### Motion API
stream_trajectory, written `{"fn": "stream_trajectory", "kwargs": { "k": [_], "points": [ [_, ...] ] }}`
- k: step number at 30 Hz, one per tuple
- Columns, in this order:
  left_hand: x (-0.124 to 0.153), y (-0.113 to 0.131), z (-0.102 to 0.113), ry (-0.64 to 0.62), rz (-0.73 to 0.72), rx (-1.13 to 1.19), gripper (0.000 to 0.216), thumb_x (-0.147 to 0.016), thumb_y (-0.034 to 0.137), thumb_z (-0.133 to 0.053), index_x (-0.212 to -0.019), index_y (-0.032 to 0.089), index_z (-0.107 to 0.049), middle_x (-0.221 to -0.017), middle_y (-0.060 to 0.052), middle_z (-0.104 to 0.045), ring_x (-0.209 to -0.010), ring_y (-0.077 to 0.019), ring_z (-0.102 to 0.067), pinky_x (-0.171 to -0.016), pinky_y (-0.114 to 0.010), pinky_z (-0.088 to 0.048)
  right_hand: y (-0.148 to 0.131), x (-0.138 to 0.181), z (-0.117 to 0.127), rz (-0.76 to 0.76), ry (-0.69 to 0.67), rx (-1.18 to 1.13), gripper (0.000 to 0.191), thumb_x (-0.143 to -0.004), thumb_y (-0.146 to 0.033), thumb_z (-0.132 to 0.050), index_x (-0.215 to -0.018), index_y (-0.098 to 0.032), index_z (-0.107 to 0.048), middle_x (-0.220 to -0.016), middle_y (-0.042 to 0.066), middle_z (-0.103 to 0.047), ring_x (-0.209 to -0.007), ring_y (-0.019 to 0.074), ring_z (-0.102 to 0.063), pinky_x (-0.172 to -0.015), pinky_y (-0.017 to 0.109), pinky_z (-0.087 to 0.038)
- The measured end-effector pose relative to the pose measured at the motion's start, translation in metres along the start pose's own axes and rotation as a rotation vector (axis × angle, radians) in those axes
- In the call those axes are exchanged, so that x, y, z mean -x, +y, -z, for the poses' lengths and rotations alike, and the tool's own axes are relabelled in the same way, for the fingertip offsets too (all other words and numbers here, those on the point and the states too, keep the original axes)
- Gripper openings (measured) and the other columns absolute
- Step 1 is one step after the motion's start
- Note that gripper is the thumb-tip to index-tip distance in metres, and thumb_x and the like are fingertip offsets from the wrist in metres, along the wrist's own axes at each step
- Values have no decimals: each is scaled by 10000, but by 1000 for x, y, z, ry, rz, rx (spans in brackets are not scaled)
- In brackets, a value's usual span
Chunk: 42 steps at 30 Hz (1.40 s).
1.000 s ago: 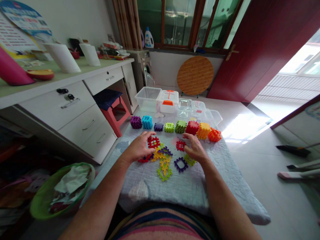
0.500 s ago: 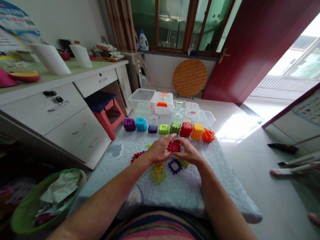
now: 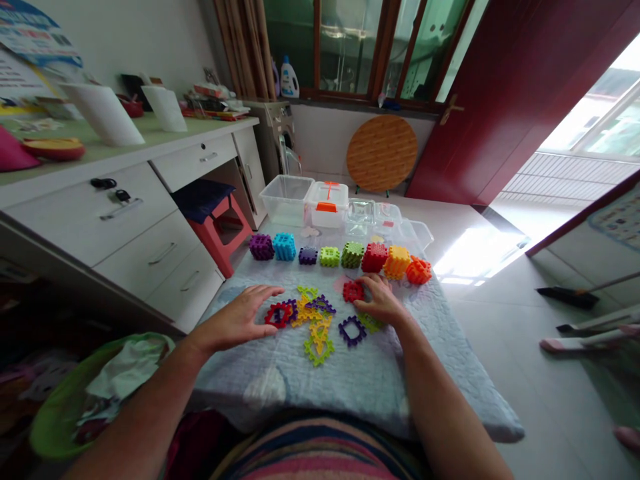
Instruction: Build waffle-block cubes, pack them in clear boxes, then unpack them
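My right hand (image 3: pixel 383 301) grips a small red toothed interlocking piece (image 3: pixel 353 291) at its right edge, over the middle of the bed-like padded surface. On the left, my left hand (image 3: pixel 243 315) has thumb and fingers apart and holds nothing. Right by its fingertips lies a red open-frame piece (image 3: pixel 277 316), overlapping a purple one. A loose pile of yellow pieces (image 3: pixel 320 329) lies between the hands, with a purple piece (image 3: pixel 321 305) on it and a lime frame (image 3: pixel 319 353) at its near end. A dark purple frame (image 3: pixel 353 331) and a green piece (image 3: pixel 370 323) lie below my right hand.
Behind the hands runs a row of assembled cubes, from a purple cube (image 3: pixel 261 247) to an orange ball-like shape (image 3: pixel 419 270). Clear plastic bins (image 3: pixel 286 200) and a lidded box with orange latches (image 3: pixel 327 207) stand beyond. A red stool (image 3: pixel 220 230) stands left.
My left hand has let go of the red piece and moved left, opening beside the loose pieces. My right hand keeps the red piece, now slightly farther right.
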<state>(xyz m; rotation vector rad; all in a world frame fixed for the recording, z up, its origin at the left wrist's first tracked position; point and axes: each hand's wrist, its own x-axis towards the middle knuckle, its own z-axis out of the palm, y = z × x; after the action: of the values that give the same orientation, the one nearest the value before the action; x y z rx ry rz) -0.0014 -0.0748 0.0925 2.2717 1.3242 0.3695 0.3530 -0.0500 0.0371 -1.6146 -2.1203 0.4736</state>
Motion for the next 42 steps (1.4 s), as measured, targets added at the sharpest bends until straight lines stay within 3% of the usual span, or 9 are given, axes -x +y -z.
{"fn": "stream_trajectory", "kwargs": {
  "k": [4, 9, 17, 21, 26, 29, 32, 37, 42],
  "points": [
    [14, -10, -12, -27, 22, 14, 662, -663, 336, -732, -1295, 230, -563, -1348, -105, -590, -1267, -307, -515, -1106, -452, -370, -4, 2, -3, -23, -29, 61, 536, -717, -336, -669, -1234, -214, -601, -1281, 110, -535, -1176, 297, -478, -1020, 470, -343],
    [12, -7, -19, 19, 53, 35, 615, -689, 307, -698, -1280, 199, -569, -1314, -110, -608, -1223, -298, -550, -1088, -446, -392, -2, 2, -4, -14, -14, 47, 498, -724, -374, -667, -1194, -218, -609, -1256, 103, -551, -1172, 293, -483, -1013, 464, -356],
    [9, -4, -18, 74, 46, 52, 421, -729, 310, -682, -1130, 187, -643, -1175, -100, -663, -1101, -279, -604, -1013, -420, -447, 1, 2, -5, 4, -20, 39, 522, -718, -367, -652, -1216, -222, -588, -1271, 108, -546, -1192, 305, -484, -1031, 486, -350],
    [4, 7, -9, 164, 16, 98, 407, -761, 379, -690, -1124, 202, -640, -1129, -75, -668, -1062, -256, -613, -984, -397, -462, 3, 2, -4, 1, -26, -4, 570, -702, -385, -666, -1237, -210, -576, -1293, 125, -542, -1225, 322, -476, -1056, 512, -339],
    [-37, 45, -5, 198, -106, 100, 399, -762, 353, -696, -1130, 212, -635, -1130, -67, -663, -1061, -243, -609, -980, -388, -457, 14, -3, -5, -44, 102, -310, 604, -706, -293, -599, -1294, -192, -505, -1269, 128, -585, -1186, 274, -546, -1043, 470, -399],
    [-77, 69, -19, 156, -203, 49, 372, -742, 307, -707, -1095, 203, -650, -1090, -72, -672, -1035, -246, -611, -953, -382, -463, 20, -6, -5, -134, 252, -540, 570, -693, -228, -523, -1261, -197, -504, -1180, 108, -641, -1084, 243, -614, -969, 439, -471],
    [-112, 84, -43, 89, -258, -18, 374, -722, 309, -728, -1068, 182, -662, -1040, -85, -680, -994, -252, -616, -924, -372, -469, 23, -8, -4, -196, 353, -622, 520, -669, -213, -499, -1186, -197, -543, -1088, 92, -673, -1021, 239, -638, -934, 431, -498],
    [-138, 91, -78, 14, -252, -143, 352, -739, 379, -700, -1020, 169, -671, -981, -106, -671, -938, -276, -615, -874, -388, -475, 22, -6, -2, -157, 253, -546, 465, -688, -226, -495, -1142, -192, -591, -1155, 97, -653, -1082, 248, -611, -970, 430, -477],
    [-134, 90, -85, -9, -242, -111, 475, -729, 391, -724, -1133, 159, -630, -1070, -124, -658, -1003, -293, -609, -918, -414, -471, 14, -1, 1, 45, 87, -309, 546, -707, -240, -607, -1250, -216, -556, -1237, 89, -595, -1178, 265, -543, -1049, 452, -399]
  ]
}}
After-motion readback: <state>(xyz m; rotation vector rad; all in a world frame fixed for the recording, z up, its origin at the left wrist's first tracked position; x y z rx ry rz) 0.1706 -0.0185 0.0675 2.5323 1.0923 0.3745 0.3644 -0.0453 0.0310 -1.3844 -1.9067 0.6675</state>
